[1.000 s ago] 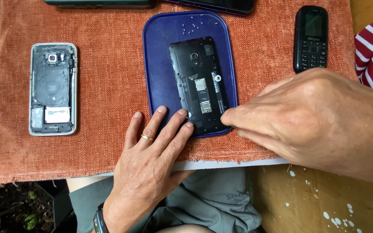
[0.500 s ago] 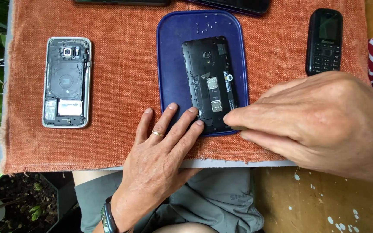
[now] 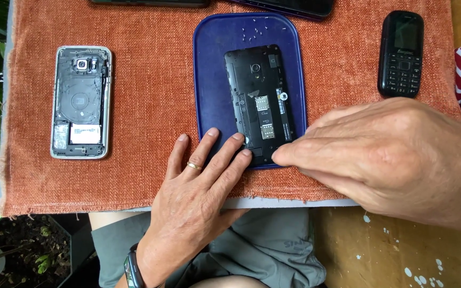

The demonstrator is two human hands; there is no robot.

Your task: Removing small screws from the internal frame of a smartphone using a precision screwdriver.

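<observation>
Black and stripped of its back cover, the opened smartphone [image 3: 260, 104] lies lengthwise on a dark blue tray [image 3: 212, 64], which rests on a rust-orange woven cloth [image 3: 145, 106] spread over the counter [image 3: 401, 250]. The left hand [image 3: 196, 202] lies flat, fingers spread, with its fingertips pressing the phone's lower left corner and the tray beside it; it grasps nothing. The right hand [image 3: 385, 154] comes in from the side, its fingers drawn narrow to a point at the phone's lower right edge; whether they pinch anything small I cannot tell. Such a phone is probably light, stiff and thin, with exposed card slots and circuitry that look fragile, so the bare outer edges seem the safest place to take hold. Tiny loose screws [image 3: 254, 33] sit at the tray's far end. A second opened phone [image 3: 81, 101] lies well apart on the cloth, and a black keypad phone [image 3: 400, 53] lies on the other side.
</observation>
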